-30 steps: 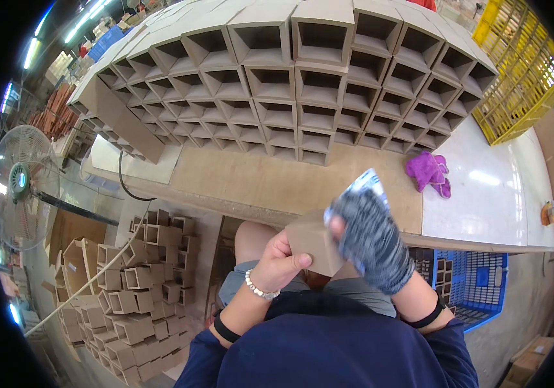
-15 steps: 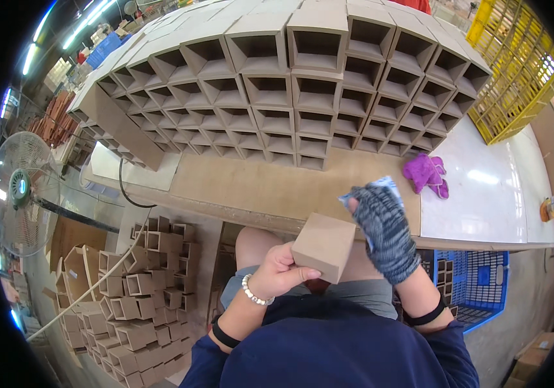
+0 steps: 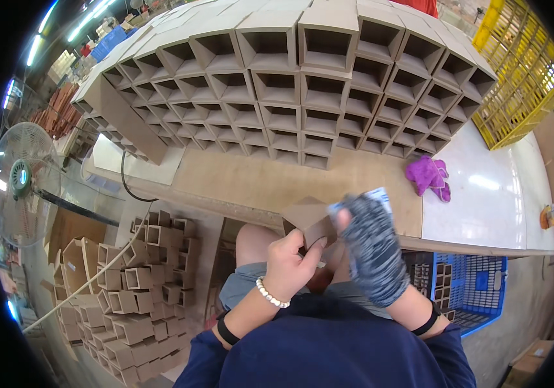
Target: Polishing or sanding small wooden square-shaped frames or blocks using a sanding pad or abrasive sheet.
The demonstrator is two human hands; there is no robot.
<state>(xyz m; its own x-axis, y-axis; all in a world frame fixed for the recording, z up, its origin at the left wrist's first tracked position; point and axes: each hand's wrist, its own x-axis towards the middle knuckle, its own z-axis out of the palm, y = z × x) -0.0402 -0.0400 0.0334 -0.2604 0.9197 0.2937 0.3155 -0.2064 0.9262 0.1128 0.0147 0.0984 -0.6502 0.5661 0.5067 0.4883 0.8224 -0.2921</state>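
Observation:
My left hand, with a beaded bracelet at the wrist, grips a small brown cardboard box over my lap, at the table's front edge. The box is tilted, one corner toward the table, and my fingers hide its near part. Just right of it is my right hand, in a dark grey knitted fingerless glove. Its fingers are closed on a thin, crumpled blue-and-white piece that sticks out past the thumb; what kind of piece it is I cannot make out. Whether that piece touches the box is unclear.
Open-fronted cardboard boxes stand stacked in rows across the table. A purple cloth lies to the right, near a bottle and a yellow crate. Below are a blue crate, piled boxes and a fan.
The cardboard box has been turned and tilted in my left hand, which has moved slightly right. My right hand has come left and down, closer to the box.

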